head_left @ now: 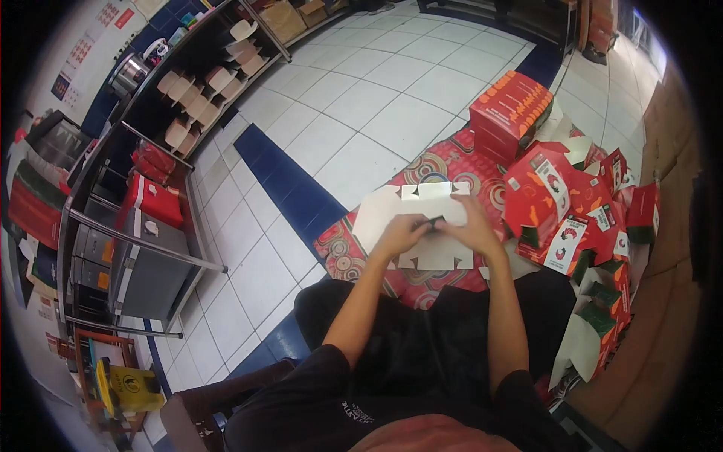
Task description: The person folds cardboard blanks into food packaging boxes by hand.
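A flat white die-cut carton blank (pixel 437 258) lies in front of me on a red patterned cloth (pixel 429 290), its plain side up. Over its middle, my left hand (pixel 401 236) has its fingers closed on a small dark object (pixel 434 223), too small to identify. My right hand (pixel 471 226) meets it from the other side with the thumb at the dark object, its index finger stretched toward the blank's far edge. Another white carton panel (pixel 376 215) sticks out beyond my left hand.
Red printed cartons (pixel 538 188) are heaped on my right, with a closed red box (pixel 508 109) behind them. On my left stands a metal-framed rack (pixel 151 237) beside a grey cabinet (pixel 154 264). Shelves (pixel 199 105) hold open cartons. A yellow bin (pixel 129 386) stands lower left.
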A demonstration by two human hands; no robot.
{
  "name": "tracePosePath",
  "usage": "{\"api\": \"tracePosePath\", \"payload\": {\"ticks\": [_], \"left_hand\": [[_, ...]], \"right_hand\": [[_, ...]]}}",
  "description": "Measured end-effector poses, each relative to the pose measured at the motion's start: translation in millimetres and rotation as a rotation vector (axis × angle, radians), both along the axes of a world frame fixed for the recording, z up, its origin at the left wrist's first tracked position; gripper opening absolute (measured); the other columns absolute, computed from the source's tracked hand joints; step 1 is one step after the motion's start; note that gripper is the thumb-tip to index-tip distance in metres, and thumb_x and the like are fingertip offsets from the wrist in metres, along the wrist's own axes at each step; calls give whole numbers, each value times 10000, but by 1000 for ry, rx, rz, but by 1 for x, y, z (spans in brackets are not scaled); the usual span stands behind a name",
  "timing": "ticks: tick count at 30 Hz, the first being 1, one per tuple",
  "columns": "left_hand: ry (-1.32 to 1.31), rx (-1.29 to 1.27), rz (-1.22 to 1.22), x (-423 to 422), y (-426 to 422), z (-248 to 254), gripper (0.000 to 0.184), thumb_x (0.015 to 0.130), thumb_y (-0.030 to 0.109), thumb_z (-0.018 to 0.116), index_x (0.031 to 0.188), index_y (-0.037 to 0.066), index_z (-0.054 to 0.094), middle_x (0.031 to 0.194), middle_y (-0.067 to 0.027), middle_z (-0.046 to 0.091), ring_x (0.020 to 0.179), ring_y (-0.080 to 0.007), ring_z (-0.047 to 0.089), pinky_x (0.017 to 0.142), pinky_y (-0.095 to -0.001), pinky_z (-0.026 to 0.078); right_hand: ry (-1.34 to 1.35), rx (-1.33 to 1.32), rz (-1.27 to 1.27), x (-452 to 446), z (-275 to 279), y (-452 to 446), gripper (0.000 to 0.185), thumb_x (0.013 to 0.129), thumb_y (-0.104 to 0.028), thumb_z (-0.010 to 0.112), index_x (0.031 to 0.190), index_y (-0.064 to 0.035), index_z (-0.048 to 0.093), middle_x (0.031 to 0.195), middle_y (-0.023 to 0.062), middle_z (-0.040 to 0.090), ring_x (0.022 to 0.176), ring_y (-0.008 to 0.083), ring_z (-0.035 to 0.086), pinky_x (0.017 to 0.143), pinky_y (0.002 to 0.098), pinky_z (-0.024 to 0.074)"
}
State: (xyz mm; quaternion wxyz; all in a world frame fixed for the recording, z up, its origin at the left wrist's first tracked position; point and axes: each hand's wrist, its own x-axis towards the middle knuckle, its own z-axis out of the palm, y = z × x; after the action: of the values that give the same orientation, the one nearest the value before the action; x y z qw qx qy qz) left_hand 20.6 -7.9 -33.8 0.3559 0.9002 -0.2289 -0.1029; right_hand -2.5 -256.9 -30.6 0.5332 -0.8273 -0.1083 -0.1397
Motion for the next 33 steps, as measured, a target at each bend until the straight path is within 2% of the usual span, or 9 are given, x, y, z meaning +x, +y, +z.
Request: {"api": "tracePosePath", "payload": {"ticks": [2,3,4,7,9,12,18,25,33], "left_hand": [[-107,-128,78,1,8,12,242,1027,221,736,1130,15,809,912,-158,786,767,-215,704,746,-375,560],[-91,-146,106,1,13,14,249,998,249,741,1096,27,799,940,-199,778,815,-371,736,769,-465,561],[-90,-147,110,1,17,16,249,998,249,741,1096,27,799,940,-199,778,815,-371,736,769,-465,561],[-25,-159,168,3,31,19,238,1013,232,734,1118,28,793,969,-206,778,843,-353,746,786,-456,562],[-71,-200,180,6,38,21,240,1052,196,721,1165,-6,788,969,-121,791,845,-174,695,763,-364,556],[-67,-204,224,7,41,24,242,1053,193,723,1180,-3,789,994,-110,799,875,-166,703,793,-353,566],[125,-147,55,-1,36,27,248,1062,139,704,1259,16,792,1056,-109,815,954,-159,727,874,-320,578],[156,-197,0,7,43,13,270,1083,111,680,1296,-29,768,1070,-97,805,954,-141,720,861,-323,580],[206,-240,36,1,49,11,254,1077,57,670,1298,-20,769,1076,-78,793,960,-124,717,842,-298,582]], "right_hand": [[-127,-234,45,-4,-18,6,471,897,-209,875,1280,-25,672,1280,182,656,1235,376,634,1016,422,542],[-8,-66,62,-4,-18,10,408,889,-179,866,1217,-22,682,1251,174,650,1230,355,631,1052,434,513],[-7,-66,65,-1,-19,10,408,889,-179,866,1217,-22,682,1251,174,650,1230,355,631,1052,434,513],[7,-9,88,9,-23,7,434,902,-194,859,1273,-48,687,1269,142,643,1232,331,621,1056,443,491],[-118,99,28,11,-22,9,315,950,-158,805,1228,-42,711,1205,115,662,1153,280,648,980,390,512],[136,191,138,8,-7,6,246,982,-149,769,1195,-31,728,1146,92,663,1059,238,665,895,345,523],[17,3,334,-7,14,29,180,969,-123,767,1124,-33,767,1066,131,638,964,283,679,846,390,539],[-80,-22,-58,-14,27,43,150,929,-85,786,1033,2,722,1013,116,625,872,265,662,808,392,533],[-75,-77,87,-16,23,43,137,918,-103,806,1039,-69,753,1024,87,653,903,296,714,790,434,566]]}}
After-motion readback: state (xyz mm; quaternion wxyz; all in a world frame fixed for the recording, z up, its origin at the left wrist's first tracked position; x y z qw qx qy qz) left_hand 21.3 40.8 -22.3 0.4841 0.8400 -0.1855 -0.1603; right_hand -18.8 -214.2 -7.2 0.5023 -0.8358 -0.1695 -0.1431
